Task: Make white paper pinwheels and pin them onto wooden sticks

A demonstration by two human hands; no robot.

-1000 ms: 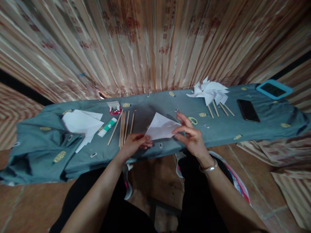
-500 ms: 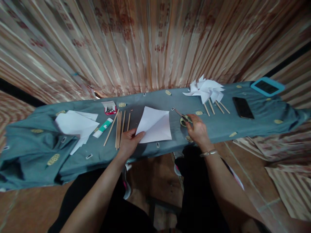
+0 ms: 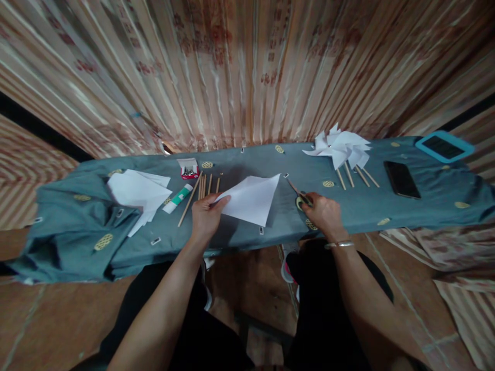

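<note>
My left hand (image 3: 207, 214) pinches the left corner of a white paper sheet (image 3: 253, 200), which is tilted above the cloth with a crease across it. To the right, my right hand (image 3: 324, 211) is closed around the handles of a pair of scissors (image 3: 299, 200). The scissors' blades point up and left, a short way from the sheet's right corner. Several wooden sticks (image 3: 186, 203) lie just beyond my left hand, partly hidden by it and the sheet.
On the green cloth-covered table (image 3: 286, 234) lie a glue tube (image 3: 178, 198), a small red box of metal pins (image 3: 188, 169) and cut white papers (image 3: 139, 190). At right are paper pinwheels (image 3: 342, 147) on sticks, a black phone (image 3: 402, 179) and a blue-framed tablet (image 3: 444, 147). A curtain (image 3: 247, 72) hangs behind.
My left hand has lifted and turned the paper, so its right corner now points toward the scissors. The scissors stay in my right hand. The whole view has shifted slightly.
</note>
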